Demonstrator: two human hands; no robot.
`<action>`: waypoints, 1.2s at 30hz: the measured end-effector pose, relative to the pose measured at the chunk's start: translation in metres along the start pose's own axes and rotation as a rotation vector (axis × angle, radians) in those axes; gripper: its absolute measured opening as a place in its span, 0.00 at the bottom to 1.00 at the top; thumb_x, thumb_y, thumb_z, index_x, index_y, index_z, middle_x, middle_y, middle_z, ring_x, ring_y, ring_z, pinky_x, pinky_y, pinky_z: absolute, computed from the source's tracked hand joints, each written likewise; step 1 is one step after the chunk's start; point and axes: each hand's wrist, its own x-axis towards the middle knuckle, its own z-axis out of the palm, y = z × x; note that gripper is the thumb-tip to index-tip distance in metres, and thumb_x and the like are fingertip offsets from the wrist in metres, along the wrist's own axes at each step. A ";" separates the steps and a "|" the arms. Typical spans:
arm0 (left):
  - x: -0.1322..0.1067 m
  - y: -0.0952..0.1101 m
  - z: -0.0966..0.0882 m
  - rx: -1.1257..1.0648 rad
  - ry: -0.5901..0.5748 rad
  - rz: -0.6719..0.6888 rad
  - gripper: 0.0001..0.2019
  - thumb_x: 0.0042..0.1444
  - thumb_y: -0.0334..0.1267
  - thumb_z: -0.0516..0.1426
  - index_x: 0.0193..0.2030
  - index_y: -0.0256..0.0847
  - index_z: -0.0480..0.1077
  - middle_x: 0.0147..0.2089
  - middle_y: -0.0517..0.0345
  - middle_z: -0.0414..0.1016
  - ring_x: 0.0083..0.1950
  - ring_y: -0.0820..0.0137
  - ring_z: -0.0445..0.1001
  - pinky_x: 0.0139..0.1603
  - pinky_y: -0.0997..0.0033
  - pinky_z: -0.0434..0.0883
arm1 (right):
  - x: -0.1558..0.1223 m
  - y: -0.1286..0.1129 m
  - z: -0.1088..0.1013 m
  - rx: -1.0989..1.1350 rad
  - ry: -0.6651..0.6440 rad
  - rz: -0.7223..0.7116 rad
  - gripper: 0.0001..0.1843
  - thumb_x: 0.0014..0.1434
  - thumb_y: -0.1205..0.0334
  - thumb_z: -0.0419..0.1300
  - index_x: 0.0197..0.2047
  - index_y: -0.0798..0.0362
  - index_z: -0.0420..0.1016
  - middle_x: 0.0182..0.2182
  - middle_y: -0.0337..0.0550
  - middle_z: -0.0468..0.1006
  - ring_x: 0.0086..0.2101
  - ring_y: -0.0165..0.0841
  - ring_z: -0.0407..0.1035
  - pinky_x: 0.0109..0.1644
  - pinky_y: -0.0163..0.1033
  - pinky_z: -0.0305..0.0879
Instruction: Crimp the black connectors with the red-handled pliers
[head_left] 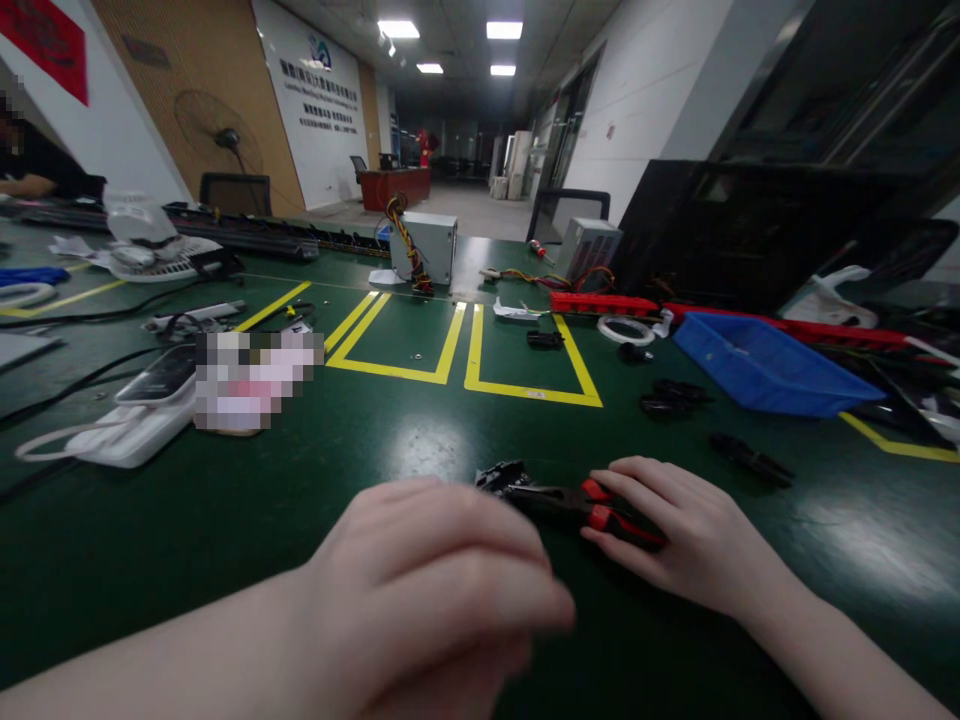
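Observation:
My right hand is wrapped around the red-and-black handles of a pair of pliers, which lie low over the green table and point left. At the jaws is a small dark piece with a shiny edge; whether the jaws grip it I cannot tell. My left hand is in front, nearer the camera, with its fingers curled inward and slightly blurred. The back of that hand hides whatever may be in the fingers and part of the pliers' tip area.
Small black parts lie right of the yellow tape outlines, near a blue tray. Power supply units with coloured cables stand at the back. A white power bank and cables are at left. Someone in dark clothing sits far left.

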 end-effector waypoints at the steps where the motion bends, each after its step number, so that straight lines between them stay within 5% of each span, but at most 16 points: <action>1: 0.008 -0.008 0.006 -0.002 -0.044 -0.006 0.14 0.67 0.39 0.52 0.58 0.52 0.67 0.52 0.55 0.74 0.49 0.68 0.76 0.46 0.72 0.76 | 0.000 0.000 0.000 -0.002 -0.005 0.002 0.18 0.63 0.52 0.59 0.49 0.57 0.73 0.41 0.53 0.78 0.37 0.38 0.75 0.38 0.42 0.74; 6: 0.030 -0.049 0.038 0.129 -0.273 -0.159 0.23 0.58 0.39 0.62 0.60 0.42 0.64 0.61 0.49 0.68 0.58 0.57 0.70 0.57 0.52 0.72 | 0.001 0.000 0.000 0.002 0.006 0.016 0.19 0.63 0.52 0.58 0.48 0.58 0.74 0.41 0.54 0.79 0.36 0.38 0.75 0.37 0.41 0.74; 10: 0.032 -0.064 0.049 0.090 -0.311 -0.202 0.23 0.57 0.37 0.64 0.58 0.41 0.66 0.58 0.51 0.70 0.56 0.60 0.71 0.58 0.53 0.72 | 0.003 -0.002 -0.003 0.016 0.012 0.034 0.18 0.62 0.52 0.59 0.48 0.57 0.74 0.40 0.52 0.79 0.35 0.37 0.75 0.36 0.40 0.74; 15: 0.032 -0.068 0.052 -0.057 -0.275 -0.201 0.12 0.58 0.29 0.60 0.49 0.41 0.72 0.58 0.52 0.70 0.56 0.63 0.72 0.58 0.58 0.72 | 0.004 -0.001 -0.005 0.033 0.020 0.044 0.18 0.62 0.53 0.59 0.48 0.57 0.75 0.40 0.52 0.80 0.35 0.37 0.76 0.37 0.40 0.74; 36: 0.031 -0.069 0.044 -0.260 -0.341 -0.283 0.17 0.62 0.27 0.56 0.55 0.46 0.73 0.63 0.53 0.68 0.64 0.61 0.68 0.65 0.52 0.65 | 0.002 -0.001 -0.006 0.039 -0.011 0.053 0.21 0.61 0.50 0.60 0.49 0.57 0.74 0.42 0.54 0.80 0.39 0.40 0.76 0.40 0.44 0.73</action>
